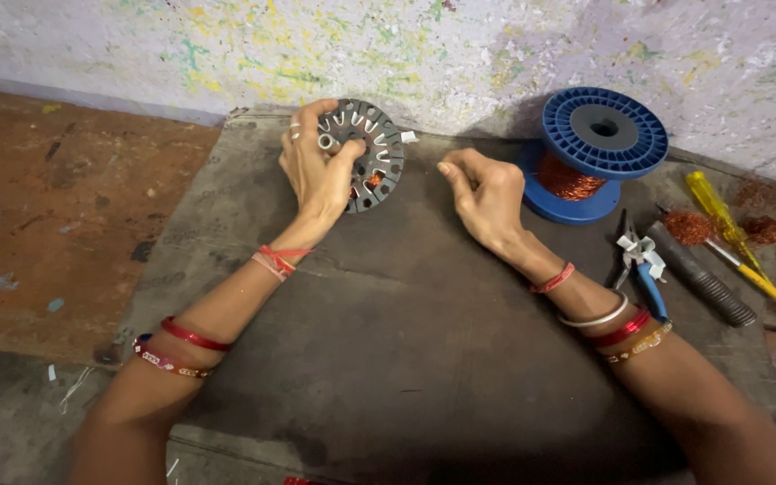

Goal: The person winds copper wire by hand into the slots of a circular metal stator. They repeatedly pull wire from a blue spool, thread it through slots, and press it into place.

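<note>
Near the far edge of the dark mat (388, 341), the left hand (316, 171) grips a slotted metal disc (374, 162) upright by its rim. It looks rigid and fairly heavy, best held at the edge, clear of its fragile copper windings. Just right, the right hand (487, 193) pinches its fingertips together, perhaps on fine wire from the blue spool (596, 148).

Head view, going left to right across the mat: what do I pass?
Left hand gripping the slotted stator core → right hand → blue wire spool → pliers → dark file → yellow screwdriver.
</note>
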